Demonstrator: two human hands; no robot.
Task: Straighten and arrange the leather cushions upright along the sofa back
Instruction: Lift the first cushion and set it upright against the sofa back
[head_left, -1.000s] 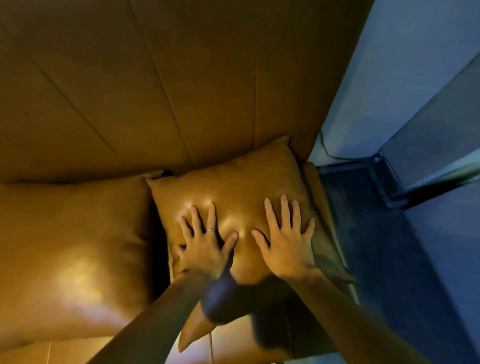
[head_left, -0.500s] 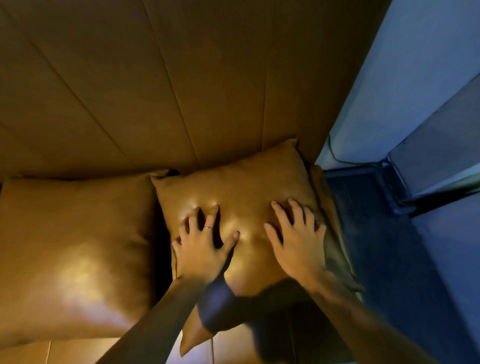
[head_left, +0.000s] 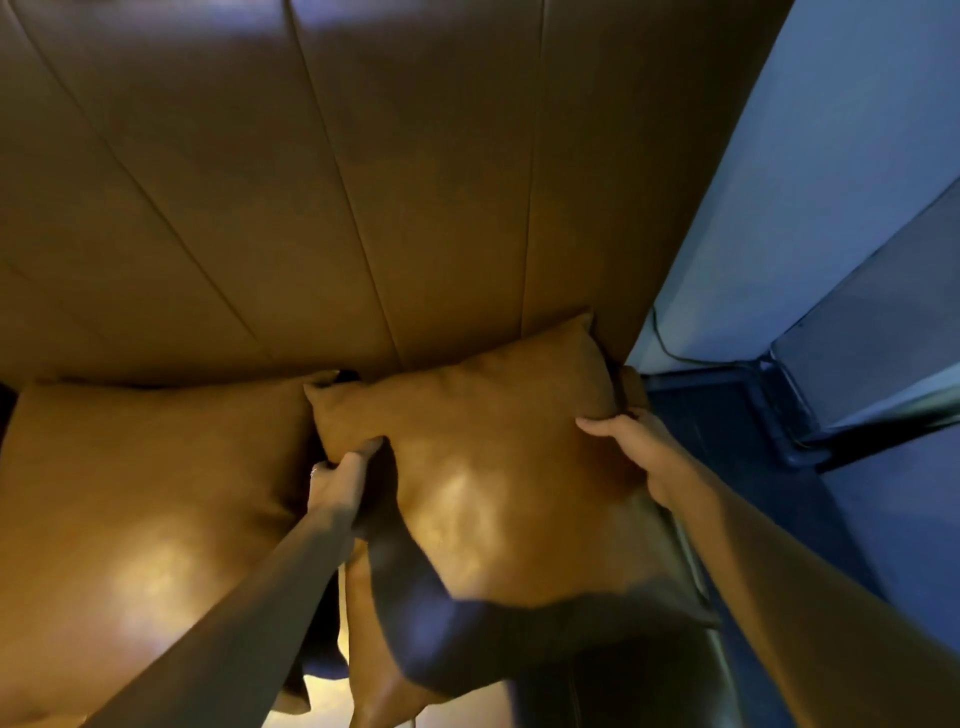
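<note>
A tan leather cushion (head_left: 498, 467) leans against the sofa back (head_left: 363, 208) at the sofa's right end. My left hand (head_left: 337, 473) grips its left edge, fingers tucked behind it. My right hand (head_left: 639, 447) holds its right edge, thumb on the front face and fingers hidden behind. A second tan cushion (head_left: 145, 483) stands to the left, touching the first at the top corner. The lower part of the held cushion is in my arms' shadow.
The sofa's right end meets a blue-lit wall (head_left: 779, 182). A thin cable (head_left: 670, 348) runs down to a dark floor (head_left: 779, 493) beside the sofa. A grey panel (head_left: 883, 338) stands at the far right.
Both hands were lying flat on the cushion's front face. They have slid apart to its left and right edges and closed on them. The camera has moved closer.
</note>
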